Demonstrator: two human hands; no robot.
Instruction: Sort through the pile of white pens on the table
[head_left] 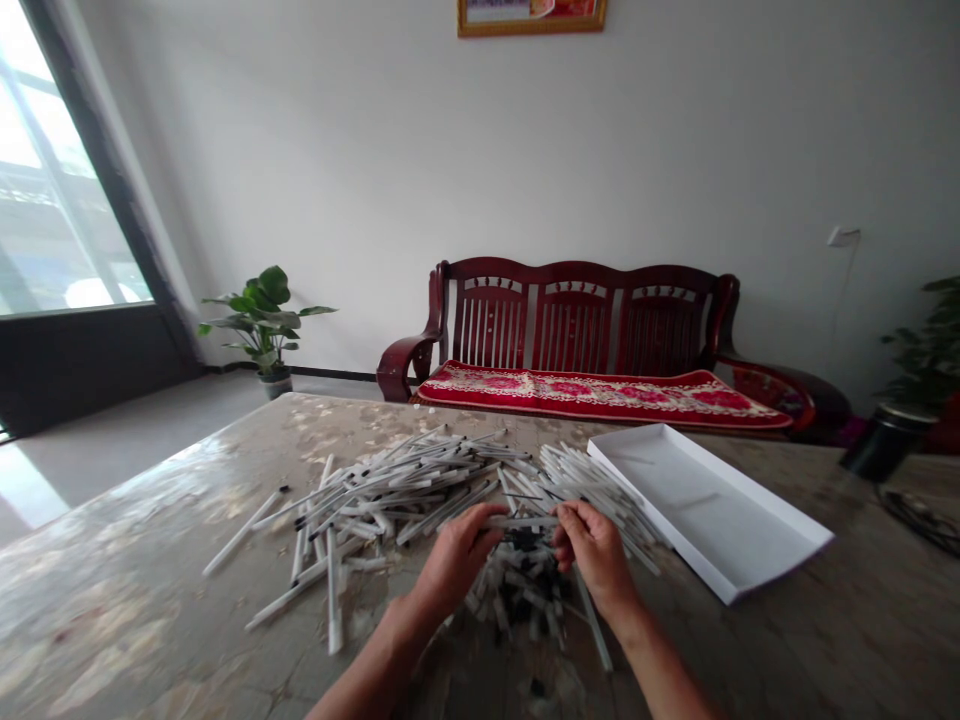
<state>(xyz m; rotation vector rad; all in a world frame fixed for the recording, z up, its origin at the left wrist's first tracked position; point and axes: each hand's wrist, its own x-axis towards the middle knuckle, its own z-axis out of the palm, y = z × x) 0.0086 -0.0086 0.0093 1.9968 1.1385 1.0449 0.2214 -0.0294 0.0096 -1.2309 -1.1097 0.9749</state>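
My left hand and my right hand are raised above the table, closed on opposite ends of a slim white pen, held level. Below them lies a heap of small pieces, translucent white and black, that look like pen caps. A large loose pile of white pens, many with black ends, spreads to the left behind my hands. To the right, a pile of whitish pen barrels lies beside the white box. My fingers cover both ends of the held pen.
The patterned table has its far edge near a red wooden bench with a floral cushion. Stray pens lie at the left. Potted plants stand on either side, and a black cable lies at the right.
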